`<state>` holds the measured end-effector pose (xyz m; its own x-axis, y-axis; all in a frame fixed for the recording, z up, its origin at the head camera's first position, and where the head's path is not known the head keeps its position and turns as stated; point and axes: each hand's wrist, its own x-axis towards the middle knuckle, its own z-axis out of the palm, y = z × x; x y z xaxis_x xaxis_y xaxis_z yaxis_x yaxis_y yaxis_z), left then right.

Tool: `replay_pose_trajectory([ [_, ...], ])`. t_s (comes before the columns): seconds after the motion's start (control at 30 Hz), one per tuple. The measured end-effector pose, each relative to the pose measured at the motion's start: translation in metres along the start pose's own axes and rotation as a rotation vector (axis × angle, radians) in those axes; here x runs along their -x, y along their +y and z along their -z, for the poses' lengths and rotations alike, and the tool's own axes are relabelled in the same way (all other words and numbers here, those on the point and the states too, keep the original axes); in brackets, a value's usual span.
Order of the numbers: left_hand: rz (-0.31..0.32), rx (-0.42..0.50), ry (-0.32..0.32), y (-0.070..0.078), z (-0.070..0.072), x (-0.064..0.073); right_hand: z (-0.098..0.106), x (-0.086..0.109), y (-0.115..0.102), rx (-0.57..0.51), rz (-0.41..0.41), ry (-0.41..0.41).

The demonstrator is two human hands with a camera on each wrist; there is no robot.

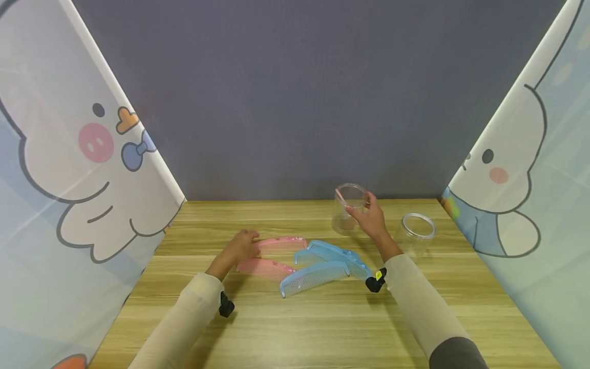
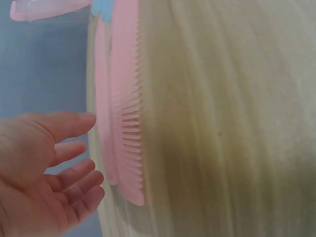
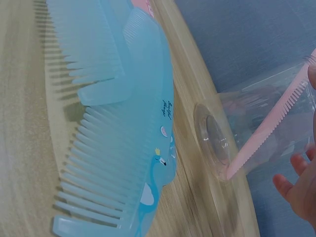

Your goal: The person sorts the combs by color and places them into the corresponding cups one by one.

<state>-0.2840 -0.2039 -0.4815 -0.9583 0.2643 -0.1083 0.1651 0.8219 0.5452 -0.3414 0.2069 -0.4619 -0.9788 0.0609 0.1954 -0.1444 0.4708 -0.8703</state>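
My right hand [image 1: 372,221] holds a clear plastic jar [image 1: 342,218] near its rim at the back of the table, thumb in front and fingers round the right side. Inside that jar a pink comb [image 3: 271,121] leans at a slant, teeth showing through the wall. On the left, my left hand [image 1: 240,247] hovers at the end of a pink comb [image 1: 282,245] with fingers loosely bent. In the left wrist view nothing lies between those fingers. A second pink comb [image 1: 262,266] lies nearer me. Several blue combs [image 1: 315,277] lie overlapping to the right.
Another clear jar [image 1: 417,238] stands on the right, beside my right sleeve, which overlaps it. The wooden table [image 1: 295,333] ends at a dark grey panel [image 1: 295,102]. Cartoon-printed curtains [image 1: 69,215] hang along both sides.
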Motion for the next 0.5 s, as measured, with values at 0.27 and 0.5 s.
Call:
replay_pose_trajectory([
  [0.27, 0.001, -0.131, 0.042, -0.0053, -0.0094, -0.0020, -0.0005, -0.0012, 0.0016, -0.016, 0.011, 0.012],
  [0.5, 0.016, -0.189, 0.007, -0.0057, -0.0040, -0.0011, -0.0012, -0.0010, 0.0021, -0.016, -0.006, 0.010],
])
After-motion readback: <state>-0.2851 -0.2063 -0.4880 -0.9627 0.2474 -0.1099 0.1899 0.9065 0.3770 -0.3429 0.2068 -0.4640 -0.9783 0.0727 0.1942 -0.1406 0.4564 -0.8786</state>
